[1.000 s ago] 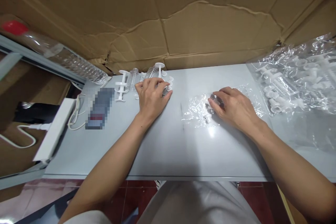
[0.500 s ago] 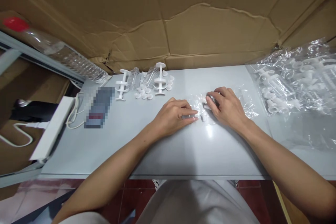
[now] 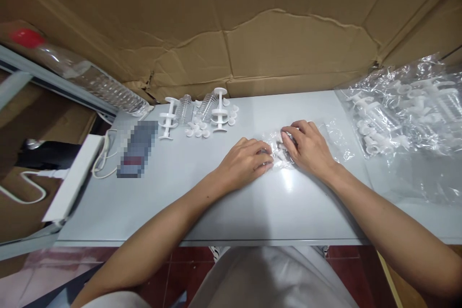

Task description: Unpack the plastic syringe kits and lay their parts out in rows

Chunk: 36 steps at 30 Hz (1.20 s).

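A clear plastic bag point(image 3: 338, 140) lies flat on the grey table, passing under my right hand, with small white parts point(image 3: 280, 154) in or on its left end. My left hand point(image 3: 247, 162) rests at the left end of the bag, its fingers curled against the film. From the other side, my right hand point(image 3: 305, 146) has thumb and forefinger close together at the bag beside the white parts. What the fingertips hold is too small to make out.
White plungers point(image 3: 219, 109), clear ribbed tubes point(image 3: 185, 109) and several white caps point(image 3: 198, 128) stand or lie at the back. Filled clear bags point(image 3: 382, 120) lie at right. A bottle point(image 3: 104, 85), a blurred dark object point(image 3: 138, 148) and a power strip point(image 3: 74, 178) are at left.
My left hand's fingers have curled in more and moved slightly onto the bag. The white part between the hands has shifted and tilted. My right hand has barely moved.
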Tool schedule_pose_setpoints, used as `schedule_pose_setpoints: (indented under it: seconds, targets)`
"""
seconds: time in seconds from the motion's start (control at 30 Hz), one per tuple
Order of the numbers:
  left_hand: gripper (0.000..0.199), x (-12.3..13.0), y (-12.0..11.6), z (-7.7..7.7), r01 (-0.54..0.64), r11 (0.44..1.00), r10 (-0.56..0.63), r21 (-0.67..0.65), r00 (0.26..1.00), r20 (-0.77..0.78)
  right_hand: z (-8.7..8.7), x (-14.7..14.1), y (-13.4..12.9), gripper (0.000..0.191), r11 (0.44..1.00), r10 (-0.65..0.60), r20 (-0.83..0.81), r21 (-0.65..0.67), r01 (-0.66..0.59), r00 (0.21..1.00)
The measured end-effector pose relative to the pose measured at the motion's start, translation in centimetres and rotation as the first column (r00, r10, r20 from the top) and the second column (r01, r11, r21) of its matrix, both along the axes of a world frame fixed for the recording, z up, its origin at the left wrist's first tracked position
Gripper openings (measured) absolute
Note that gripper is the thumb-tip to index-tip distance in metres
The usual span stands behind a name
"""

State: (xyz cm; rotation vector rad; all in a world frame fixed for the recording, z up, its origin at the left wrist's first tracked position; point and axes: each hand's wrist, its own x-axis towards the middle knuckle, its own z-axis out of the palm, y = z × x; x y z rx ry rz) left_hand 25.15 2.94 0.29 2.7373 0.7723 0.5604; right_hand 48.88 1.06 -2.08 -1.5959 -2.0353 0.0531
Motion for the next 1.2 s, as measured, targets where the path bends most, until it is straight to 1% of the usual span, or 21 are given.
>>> schedule_pose_setpoints:
  seconds: [0.07,0.13,0.17,0.23,0.33,0.37,0.43,0.47,0.53,0.6,0.63,0.7,0.77,0.83,0.87,0.93,0.97,1.0,1.07,1.13,1.2]
  targets:
    - [0.016,0.1,-0.2,-0.4,-0.079,0.997,0.078,0.024,0.996,0.045,0.0,-0.1,0.0,0.044,1.0,-0.002,-0.001,0.002,0.002,1.0]
    - [0.024,0.5,-0.3,-0.9,-0.154,0.986,0.15,0.059,0.986,0.066,-0.1,-0.1,0.0,0.044,1.0,-0.002,-0.001,0.001,0.002,1.0]
    - [0.026,0.6,-0.3,-1.1,-0.169,0.983,0.165,0.072,0.984,0.065,-0.1,-0.1,0.0,0.044,1.0,-0.001,0.0,0.002,0.001,1.0]
    - [0.02,0.9,-0.4,-1.3,-0.159,0.985,0.156,0.066,0.986,0.052,-0.2,-0.1,0.0,0.043,1.0,-0.002,0.004,0.005,0.002,1.0]
    - [0.014,1.0,-0.6,-1.4,-0.155,0.988,0.154,0.007,0.985,0.073,-0.2,-0.2,-0.1,0.042,1.0,0.006,0.012,0.019,-0.006,1.0]
    - [0.017,1.1,-0.6,-1.4,-0.161,0.987,0.161,-0.009,0.983,0.089,-0.3,-0.2,-0.1,0.042,1.0,0.011,0.013,0.02,-0.011,1.0]
    - [0.03,1.3,-0.5,-1.5,-0.164,0.986,0.165,-0.024,0.981,0.106,-0.3,-0.2,0.0,0.041,1.0,0.017,0.017,0.018,-0.018,1.0]
    - [0.031,1.4,-0.5,-1.6,-0.156,0.987,0.158,-0.027,0.982,0.103,-0.3,-0.3,0.0,0.041,1.0,0.017,0.021,0.017,-0.018,1.0]
    - [0.024,1.7,-0.5,-1.5,-0.139,0.989,0.143,-0.043,0.985,0.095,-0.3,-0.3,-0.1,0.041,1.0,0.011,0.027,0.02,-0.012,1.0]
    - [0.016,1.5,-0.6,-0.9,-0.124,0.988,0.131,-0.093,0.988,0.082,-0.2,-0.3,-0.1,0.041,1.0,0.01,0.022,0.024,-0.011,1.0]
    - [0.014,1.2,-0.7,-0.3,-0.118,0.984,0.128,-0.134,0.989,0.072,-0.2,-0.4,-0.1,0.041,1.0,0.012,0.015,0.023,-0.012,1.0]
    - [0.015,-0.1,-0.9,1.1,-0.107,0.966,0.119,-0.234,0.992,0.041,0.0,-0.4,-0.2,0.04,1.0,0.018,0.0,0.016,-0.018,1.0]
    - [0.02,-1.9,-0.8,2.8,-0.116,0.944,0.129,-0.31,0.991,0.02,0.1,-0.5,-0.2,0.041,1.0,0.023,-0.001,0.009,-0.023,1.0]
    - [0.022,-3.8,0.0,4.4,-0.171,0.927,0.189,-0.333,0.982,0.021,0.2,-0.5,-0.2,0.043,1.0,0.023,0.012,0.002,-0.023,1.0]
    - [0.021,-4.6,0.6,5.0,-0.223,0.92,0.246,-0.321,0.969,0.032,0.2,-0.5,-0.2,0.043,1.0,0.023,0.017,-0.001,-0.023,1.0]
    - [0.02,-5.5,2.4,5.8,-0.348,0.897,0.378,-0.273,0.923,0.066,0.2,-0.5,-0.2,0.044,1.0,0.025,0.02,-0.005,-0.025,0.999]
    - [0.02,-5.6,3.4,6.0,-0.394,0.887,0.425,-0.241,0.9,0.092,0.2,-0.5,-0.2,0.043,1.0,0.027,0.018,-0.006,-0.027,0.999]
    - [0.02,-5.4,4.5,6.1,-0.423,0.882,0.452,-0.207,0.884,0.119,0.3,-0.5,-0.2,0.043,1.0,0.03,0.014,-0.009,-0.03,0.999]
    - [0.018,-4.7,6.5,5.9,-0.435,0.888,0.455,-0.149,0.879,0.141,0.3,-0.5,-0.2,0.043,0.999,0.029,0.007,-0.015,-0.029,1.0]
    - [0.016,-3.7,8.1,5.3,-0.426,0.898,0.436,-0.107,0.894,0.1,0.3,-0.5,-0.2,0.042,0.999,0.026,0.002,-0.024,-0.026,1.0]
    - [0.014,-2.9,9.2,4.4,-0.418,0.907,0.419,-0.048,0.907,0.036,0.3,-0.5,-0.2,0.041,0.999,0.027,0.003,-0.03,-0.027,1.0]
